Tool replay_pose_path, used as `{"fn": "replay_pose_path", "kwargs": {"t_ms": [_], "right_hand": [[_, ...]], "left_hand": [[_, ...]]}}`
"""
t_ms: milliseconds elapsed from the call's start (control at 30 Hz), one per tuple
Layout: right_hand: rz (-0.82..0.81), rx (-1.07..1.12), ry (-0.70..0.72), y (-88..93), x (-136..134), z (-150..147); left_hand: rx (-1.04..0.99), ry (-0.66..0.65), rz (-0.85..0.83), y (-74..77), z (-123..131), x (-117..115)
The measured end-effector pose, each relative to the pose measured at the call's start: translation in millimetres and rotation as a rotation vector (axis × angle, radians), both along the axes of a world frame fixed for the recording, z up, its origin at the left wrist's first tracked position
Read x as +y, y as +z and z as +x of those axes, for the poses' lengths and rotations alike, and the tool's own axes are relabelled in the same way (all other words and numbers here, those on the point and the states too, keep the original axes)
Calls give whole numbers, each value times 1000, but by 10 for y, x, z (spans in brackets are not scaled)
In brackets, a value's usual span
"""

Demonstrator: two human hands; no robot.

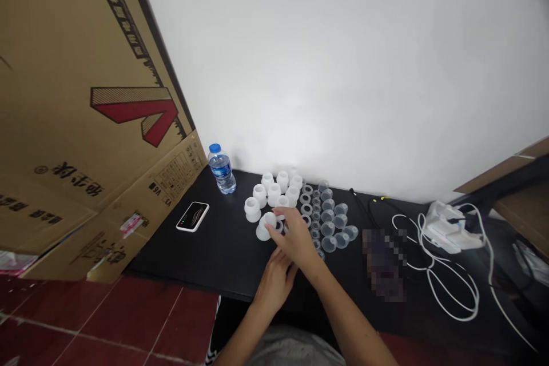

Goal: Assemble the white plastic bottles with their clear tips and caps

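My right hand (295, 235) pinches the upper part of a flared white plastic piece (263, 233) between thumb and fingers, just above the black table or touching it; I cannot tell which. Below it, my left hand (274, 277) lies near the table's front edge, its fingertips hidden behind my right hand. Several white, jar-shaped plastic pieces (253, 210) stand in rows beyond the hands. To their right are columns of white rings (306, 198), small clear round parts (316, 216) and clear domed caps (328, 229).
A water bottle (222, 170) with a blue cap stands against the wall, and a white-edged device (193, 217) lies on the left. A large cardboard box (86, 126) borders the left side. White cables (433, 274), a white power adapter (450, 227) and a blurred-out object (383, 266) occupy the right.
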State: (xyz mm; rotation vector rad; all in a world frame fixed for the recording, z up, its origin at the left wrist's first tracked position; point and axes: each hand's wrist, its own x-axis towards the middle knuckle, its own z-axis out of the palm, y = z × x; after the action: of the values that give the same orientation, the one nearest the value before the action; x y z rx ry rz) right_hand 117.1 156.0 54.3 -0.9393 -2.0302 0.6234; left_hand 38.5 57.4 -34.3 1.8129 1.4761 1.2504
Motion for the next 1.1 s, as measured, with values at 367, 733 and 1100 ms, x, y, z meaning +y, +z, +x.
{"fn": "replay_pose_path", "kwargs": {"t_ms": [367, 733, 1100], "right_hand": [[-107, 221, -335, 45, -368, 1232], [-61, 86, -168, -167, -545, 1182], [-80, 98, -66, -337, -591, 1001]], "left_hand": [[147, 143, -30, 19, 27, 40], [-50, 438, -50, -154, -264, -145], [-564, 330, 36, 223, -113, -166]]}}
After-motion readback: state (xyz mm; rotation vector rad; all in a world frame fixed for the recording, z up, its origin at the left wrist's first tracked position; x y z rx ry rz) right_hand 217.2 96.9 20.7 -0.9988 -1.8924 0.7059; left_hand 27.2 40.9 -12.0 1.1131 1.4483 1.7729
